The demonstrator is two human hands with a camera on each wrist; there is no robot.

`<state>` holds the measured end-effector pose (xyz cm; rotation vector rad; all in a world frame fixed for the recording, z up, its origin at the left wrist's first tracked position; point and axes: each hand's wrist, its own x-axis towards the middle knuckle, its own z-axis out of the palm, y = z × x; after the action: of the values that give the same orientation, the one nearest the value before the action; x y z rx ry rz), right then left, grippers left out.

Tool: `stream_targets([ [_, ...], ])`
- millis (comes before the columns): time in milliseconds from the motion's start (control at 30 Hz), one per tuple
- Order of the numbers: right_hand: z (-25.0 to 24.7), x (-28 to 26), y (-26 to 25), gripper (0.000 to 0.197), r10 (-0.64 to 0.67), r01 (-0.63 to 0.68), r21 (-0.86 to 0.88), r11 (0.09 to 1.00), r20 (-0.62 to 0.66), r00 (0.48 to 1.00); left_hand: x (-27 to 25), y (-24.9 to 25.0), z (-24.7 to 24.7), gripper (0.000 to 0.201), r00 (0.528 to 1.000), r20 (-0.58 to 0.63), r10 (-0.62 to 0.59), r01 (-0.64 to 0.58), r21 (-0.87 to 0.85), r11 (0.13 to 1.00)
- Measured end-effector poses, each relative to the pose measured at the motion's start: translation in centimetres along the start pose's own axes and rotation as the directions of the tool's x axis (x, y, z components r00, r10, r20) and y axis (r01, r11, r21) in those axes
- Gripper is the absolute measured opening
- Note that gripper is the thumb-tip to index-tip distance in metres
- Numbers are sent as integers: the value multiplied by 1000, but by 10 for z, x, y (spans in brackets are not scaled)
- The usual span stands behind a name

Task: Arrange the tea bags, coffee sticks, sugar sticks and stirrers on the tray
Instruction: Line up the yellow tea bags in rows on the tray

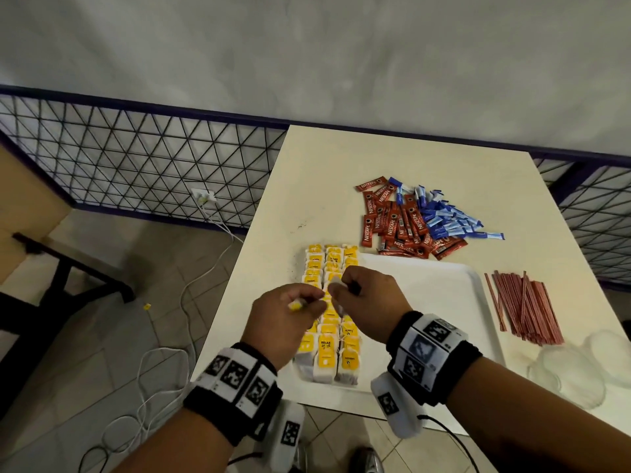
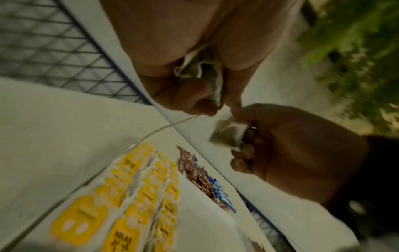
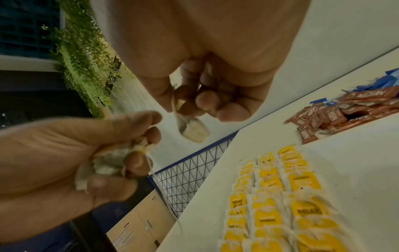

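Fingers [image 3: 134,163] of the left hand [image 1: 283,315] are curled tight round a crumpled paper tea bag [image 3: 108,162], whose yellow tag [image 1: 295,305] pokes out at the knuckles. Between thumb and fingers [image 2: 246,146] of the right hand [image 1: 368,298] a second soft, pillow-shaped tea bag [image 2: 226,134] is pinched. Both hands are held close together above the rows of tea bags [image 1: 327,336], which are laid in three overlapping columns of white gauzy sachets with glossy yellow tags at the left end of the flat white tray [image 1: 444,295]. Beyond the tray, on the smooth pale worktop [image 1: 324,186], a loose heap of red foil coffee sticks [image 1: 396,220] is mixed at its right side with narrow blue-and-white sugar sticks [image 1: 447,216]. Thin reddish stirrers [image 1: 526,308] are bundled just right of the tray.
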<state>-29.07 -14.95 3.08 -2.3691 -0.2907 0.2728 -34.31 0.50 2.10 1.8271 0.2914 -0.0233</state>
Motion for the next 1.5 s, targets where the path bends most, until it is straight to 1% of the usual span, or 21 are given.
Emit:
stream_targets([
  [33, 3, 1, -3, 35, 13, -13, 24, 1000, -5, 1000, 0, 4, 2, 8, 997, 20, 79, -81, 142, 987],
  [67, 5, 1, -5, 36, 22, -22, 48, 999, -11, 1000, 0, 6, 4, 13, 988, 42, 148, -153, 306, 940],
  [100, 7, 2, -7, 36, 25, -24, 68, 997, -14, 1000, 1, 5, 6, 20, 979, 57, 197, -202, 436, 877],
  [167, 9, 1, -11, 34, 5, -4, 99, 995, -3, 1000, 3, 2, 4, 25, 968, 37, 248, -224, 571, 790],
  [200, 10, 1, -13, 32, -10, 8, 105, 994, 13, 1000, 3, 0, 2, 24, 966, 24, 256, -219, 597, 771],
  [267, 10, -2, -15, 26, -27, 21, 106, 994, 60, 998, 5, -8, -5, 23, 970, 11, 243, -201, 602, 772],
  [300, 11, -3, -14, 22, -33, 26, 103, 994, 73, 997, 5, -13, -9, 24, 980, 29, 197, -178, 577, 797],
  [333, 13, -4, -10, 21, -43, 37, 81, 996, 77, 996, 5, -17, -15, 26, 991, 72, 115, -136, 542, 829],
  [367, 15, -5, -4, 22, -56, 53, 37, 998, 85, 995, 6, -24, -20, 26, 990, 140, 14, -83, 505, 859],
  [433, 21, -9, 13, 24, -62, 74, -76, 994, 150, 987, 5, -41, -27, 24, 946, 276, -169, 20, 470, 882],
  [467, 25, -11, 23, 23, -47, 73, -125, 990, 200, 979, 4, -53, -30, 22, 922, 312, -230, 54, 483, 874],
  [533, 33, -18, 43, 19, -9, 66, -190, 980, 287, 958, 3, -73, -33, 15, 891, 330, -311, 107, 513, 852],
  [600, 39, -25, 57, 16, 13, 65, -224, 972, 332, 943, 1, -85, -32, 12, 873, 345, -346, 143, 496, 856],
  [700, 43, -33, 70, 15, 44, 48, -258, 965, 341, 939, 1, -93, -27, 15, 871, 341, -353, 183, 443, 878],
  [933, 50, -47, 87, 11, 78, 5, -243, 970, 330, 941, 2, -109, -20, 14, 882, 299, -364, 207, 447, 870],
  [1033, 53, -52, 89, 14, 96, -15, -245, 969, 323, 941, 0, -112, -15, 5, 900, 283, -330, 160, 489, 857],
  [1100, 55, -54, 90, 15, 104, -23, -248, 968, 319, 942, -2, -113, -11, 16, 920, 259, -295, 117, 538, 835],
  [1233, 58, -57, 92, 15, 97, -18, -248, 969, 310, 946, -5, -110, -5, 18, 953, 195, -232, 59, 630, 774],
  [1333, 57, -57, 92, 15, 104, -21, -260, 965, 311, 945, -8, -109, -3, 14, 967, 146, -209, 64, 655, 753],
  [1400, 57, -57, 92, 16, 109, -24, -266, 964, 312, 944, -9, -108, -2, 15, 972, 124, -200, 67, 670, 739],
  [1500, 57, -55, 91, 14, 116, -31, -263, 964, 313, 943, -9, -109, -1, 12, 972, 116, -204, 81, 651, 755],
])
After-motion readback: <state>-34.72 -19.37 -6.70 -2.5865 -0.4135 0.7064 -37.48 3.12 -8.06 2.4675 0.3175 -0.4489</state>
